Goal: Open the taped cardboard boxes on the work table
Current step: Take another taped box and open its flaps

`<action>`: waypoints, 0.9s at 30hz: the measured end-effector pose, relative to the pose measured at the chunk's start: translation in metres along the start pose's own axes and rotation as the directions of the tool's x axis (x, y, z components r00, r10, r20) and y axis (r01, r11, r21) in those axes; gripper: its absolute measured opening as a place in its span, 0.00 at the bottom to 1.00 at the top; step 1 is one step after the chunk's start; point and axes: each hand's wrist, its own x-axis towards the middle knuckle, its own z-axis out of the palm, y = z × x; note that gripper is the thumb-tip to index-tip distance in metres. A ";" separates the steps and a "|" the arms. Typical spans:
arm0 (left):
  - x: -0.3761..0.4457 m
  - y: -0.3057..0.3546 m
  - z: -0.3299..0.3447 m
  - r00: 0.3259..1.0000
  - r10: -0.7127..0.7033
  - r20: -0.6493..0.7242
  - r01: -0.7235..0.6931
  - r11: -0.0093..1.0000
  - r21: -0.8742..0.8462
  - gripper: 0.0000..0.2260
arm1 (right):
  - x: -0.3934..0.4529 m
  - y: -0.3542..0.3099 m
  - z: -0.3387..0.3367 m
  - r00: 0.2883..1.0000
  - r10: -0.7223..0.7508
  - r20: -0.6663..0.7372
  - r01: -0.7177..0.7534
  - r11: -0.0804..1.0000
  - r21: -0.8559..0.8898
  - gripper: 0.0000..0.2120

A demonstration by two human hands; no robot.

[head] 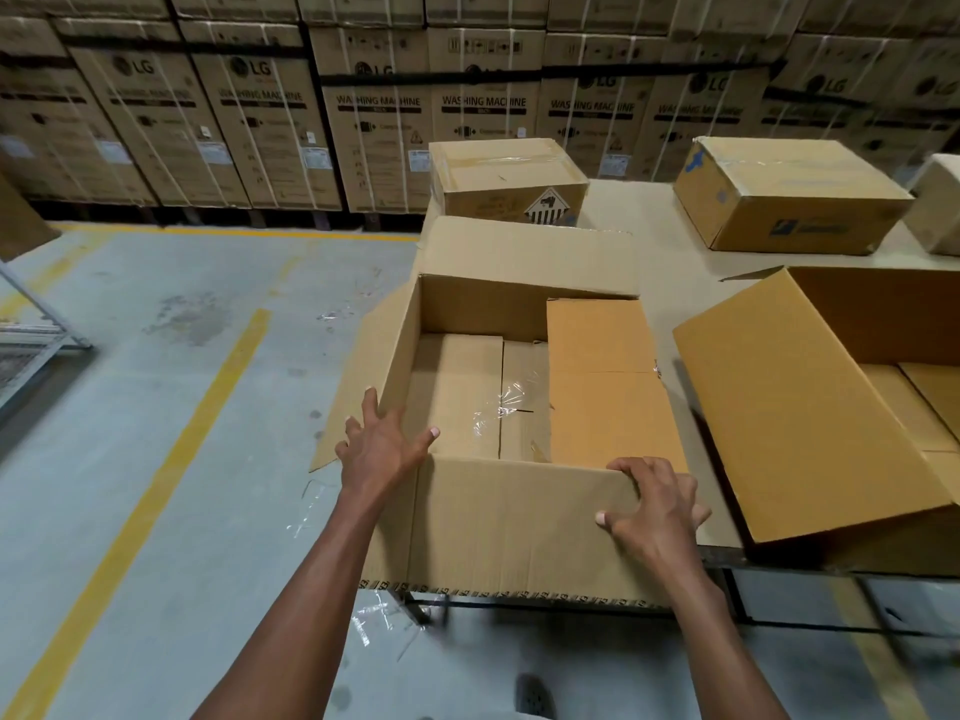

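An opened cardboard box (514, 527) sits at the near left corner of the work table (670, 293), flaps spread, loose clear tape inside. My left hand (382, 444) lies with spread fingers on the box's left wall near the front corner. My right hand (654, 506) grips the top edge of the near wall at its right end, fingers curled over it. A second opened box (810, 423) stands to the right. Two taped, closed boxes rest further back, one behind the open box (509, 174) and one at the back right (789, 194).
Stacked washing machine cartons (363, 106) line the back wall. Left of the table lies grey floor with yellow lines (171, 459) and scraps of clear tape (306, 506). A metal frame (31, 324) stands at the far left. Another box (940, 205) peeks in at the right edge.
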 end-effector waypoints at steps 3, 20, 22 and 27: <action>0.001 -0.002 0.000 1.000 0.002 -0.014 -0.002 1.000 -0.016 0.33 | 0.002 -0.014 -0.004 0.997 -0.064 0.041 0.063 0.998 0.018 0.27; -0.006 -0.006 0.003 0.995 -0.004 -0.099 -0.006 0.994 -0.106 0.37 | 0.042 -0.146 0.043 0.869 -0.018 0.494 0.000 0.999 0.036 0.22; -0.008 -0.005 0.002 0.995 -0.002 -0.096 -0.009 0.993 -0.114 0.37 | 0.044 -0.149 0.040 0.860 0.028 0.510 -0.022 1.000 -0.018 0.25; -0.010 -0.006 0.003 0.994 -0.014 -0.110 0.002 0.994 -0.112 0.37 | 0.035 -0.162 0.016 0.914 -0.019 0.406 -0.001 0.999 0.049 0.26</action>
